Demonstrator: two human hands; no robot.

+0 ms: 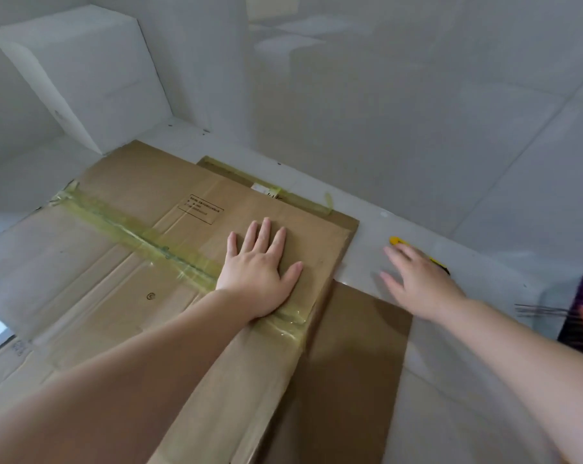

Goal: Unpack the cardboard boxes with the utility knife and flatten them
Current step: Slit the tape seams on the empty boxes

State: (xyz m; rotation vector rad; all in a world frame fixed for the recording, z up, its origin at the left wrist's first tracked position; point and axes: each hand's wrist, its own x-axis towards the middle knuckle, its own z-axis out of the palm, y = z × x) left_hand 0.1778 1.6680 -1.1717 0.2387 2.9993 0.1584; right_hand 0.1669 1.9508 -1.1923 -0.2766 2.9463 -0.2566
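While my left hand [261, 276] presses flat, fingers spread, on the flattened box [122, 256], right hand [417, 279] hovers splayed, empty, over the utility knife [397, 241] on floor; blade's state hidden, careless grab could cut me.

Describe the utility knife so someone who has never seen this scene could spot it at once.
Start at the flattened cardboard boxes on the pale floor. Look just past their right edge, where the right hand hovers open. The utility knife lies on the floor under it, the only bright yellow thing there.

A bare indoor room: grey tiled floor [484, 380], tiled walls [417, 95], flattened cardboard [99, 262].
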